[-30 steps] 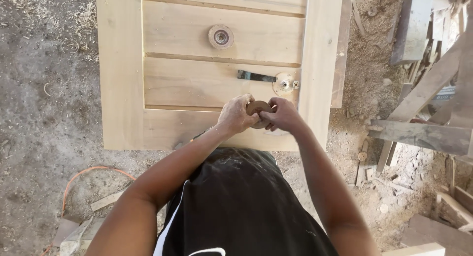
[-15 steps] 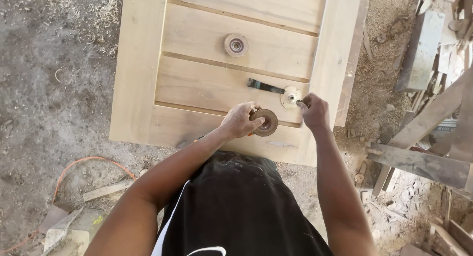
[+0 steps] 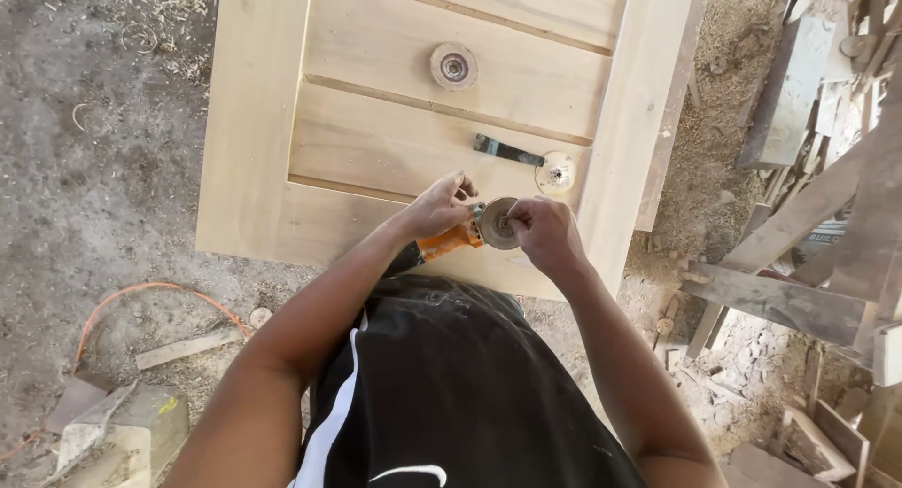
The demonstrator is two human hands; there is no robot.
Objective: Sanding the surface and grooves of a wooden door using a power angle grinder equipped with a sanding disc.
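Two bare hands meet just above the near edge of a pale, planed wooden door panel (image 3: 254,122) that lies flat over a sawdust-strewn dirt floor. The left hand (image 3: 434,206) wraps closed around the body of an orange-cased angle grinder (image 3: 449,242), holding it steady. The right hand (image 3: 543,232) pinches its fingers at the hub of a round, grey-brown abrasive disc (image 3: 496,221) seated on the grinder's head.

As a judgement, the disc fitting looks partway done: the disc sits on the spindle, yet the fingers are at its centre and the black flat metal spanner (image 3: 507,151) lies unused on the panel, so final tightening seems left. A pale round sanding disc (image 3: 555,173) rests touching the spanner's end, and a thicker tan backing pad with a dark metal centre (image 3: 454,66) sits well apart, farther up the panel.

Smooth boards contrast with the gritty discs, rough offcut timbers (image 3: 789,300) at right, and a thin orange cable (image 3: 141,295) curling over the ground at left.
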